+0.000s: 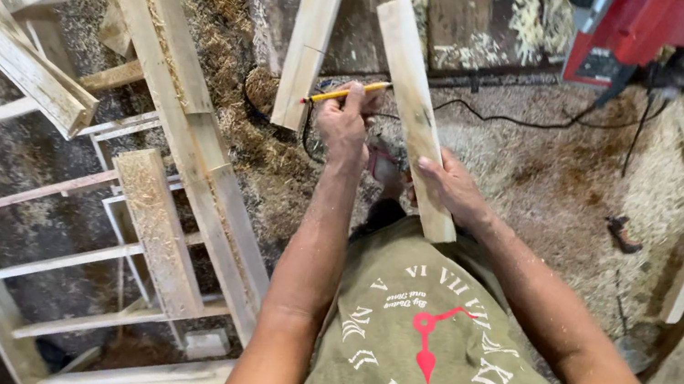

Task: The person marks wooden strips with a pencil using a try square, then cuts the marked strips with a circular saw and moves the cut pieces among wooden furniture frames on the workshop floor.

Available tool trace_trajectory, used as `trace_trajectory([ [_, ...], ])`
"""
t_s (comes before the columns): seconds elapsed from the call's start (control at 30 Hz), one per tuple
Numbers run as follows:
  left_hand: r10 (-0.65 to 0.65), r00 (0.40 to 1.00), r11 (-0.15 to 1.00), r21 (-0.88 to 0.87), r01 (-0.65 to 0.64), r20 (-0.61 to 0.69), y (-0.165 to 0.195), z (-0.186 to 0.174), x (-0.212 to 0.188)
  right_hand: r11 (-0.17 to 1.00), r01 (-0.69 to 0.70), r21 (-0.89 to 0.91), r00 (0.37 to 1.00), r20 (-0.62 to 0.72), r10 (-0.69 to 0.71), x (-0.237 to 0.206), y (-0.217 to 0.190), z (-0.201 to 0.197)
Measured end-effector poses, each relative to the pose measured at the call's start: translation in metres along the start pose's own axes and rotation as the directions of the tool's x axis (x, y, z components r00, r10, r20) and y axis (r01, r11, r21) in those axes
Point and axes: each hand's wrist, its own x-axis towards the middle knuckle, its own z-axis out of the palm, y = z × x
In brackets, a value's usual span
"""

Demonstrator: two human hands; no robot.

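Left grip [342, 123] pinches pencil [348, 91] — right [449, 187] clasps plank [415, 112].

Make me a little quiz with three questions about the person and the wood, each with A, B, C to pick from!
1. Where does the pencil point?
A. at the short board
B. at the floor
C. at the ladder-like frame

2. What colour is the pencil?
A. blue
B. yellow
C. white

3. How is the short board kept up?
A. it lies flat on the floor
B. it hangs from a rope
C. the right hand grips it

Answers:
1. A, the tip in the left hand touches the board's edge.
2. B, its shaft shows yellow, with a reddish end.
3. C, the right hand wraps round its lower part and its end rests near the person's green shirt, above the sawdust floor.
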Motion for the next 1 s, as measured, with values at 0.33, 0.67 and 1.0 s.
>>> trace_trajectory([
  [0.33, 0.1, 0.995, 0.994, 0.048, -0.1, 0.003, -0.003, -0.008, -0.021, 0.978, 0.167, -0.126, 0.986, 0.041, -0.163, -0.019, 0.012, 0.008],
  [0.67, 0.336, 0.936, 0.942, -0.013, -0.336, 0.107, 0.012, 0.0, -0.063, 0.973, 0.213, -0.091, 0.976, 0.071, -0.207, -0.048, -0.003, 0.009],
  [1.0, 0.365, 0.931, 0.926, 0.113, -0.361, -0.017, 0.06, 0.026, -0.099, 0.975, 0.198, -0.104, 0.979, 0.078, -0.19, -0.049, -0.016, 0.002],
])
